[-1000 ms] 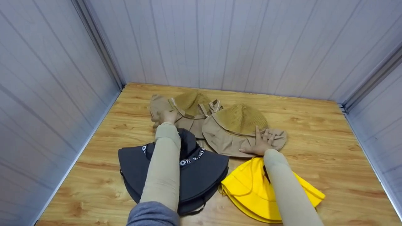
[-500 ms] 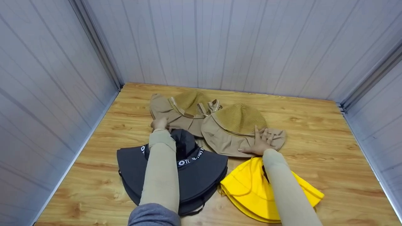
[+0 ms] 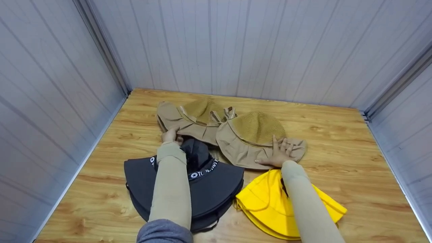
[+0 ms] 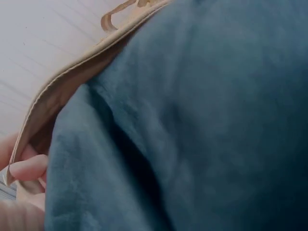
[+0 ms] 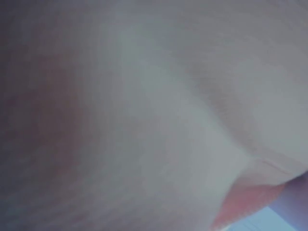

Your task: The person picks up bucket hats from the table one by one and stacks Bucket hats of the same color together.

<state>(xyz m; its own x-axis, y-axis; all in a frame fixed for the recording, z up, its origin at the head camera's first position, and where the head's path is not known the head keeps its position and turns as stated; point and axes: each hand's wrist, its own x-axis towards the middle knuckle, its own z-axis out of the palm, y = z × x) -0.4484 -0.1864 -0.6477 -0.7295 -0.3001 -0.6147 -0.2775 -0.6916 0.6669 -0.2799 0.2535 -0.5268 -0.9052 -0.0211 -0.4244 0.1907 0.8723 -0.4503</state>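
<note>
My left hand [image 3: 171,135] pinches the near left brim edge of a beige sun hat [image 3: 194,131] with a tan mesh crown. In the left wrist view, fingers [image 4: 30,168] grip the stitched brim edge, while the dark hat's cloth [image 4: 192,106] fills most of the picture. A second beige hat [image 3: 260,128] overlaps the first one's right side. My right hand [image 3: 279,156] lies with spread fingers on its front brim. The right wrist view is mostly blurred pale cloth [image 5: 144,120].
A dark grey hat [image 3: 216,192] with a lettered band lies under my left forearm. Under my right forearm is a yellow hat [image 3: 265,199] with a cord. Pale panel walls [image 3: 222,47] enclose the wood-look surface [image 3: 344,145] at the back and sides.
My left hand has moved from on top of the left beige hat's brim down to its near edge and now pinches it. That hat has shifted slightly left. My right hand stays in place.
</note>
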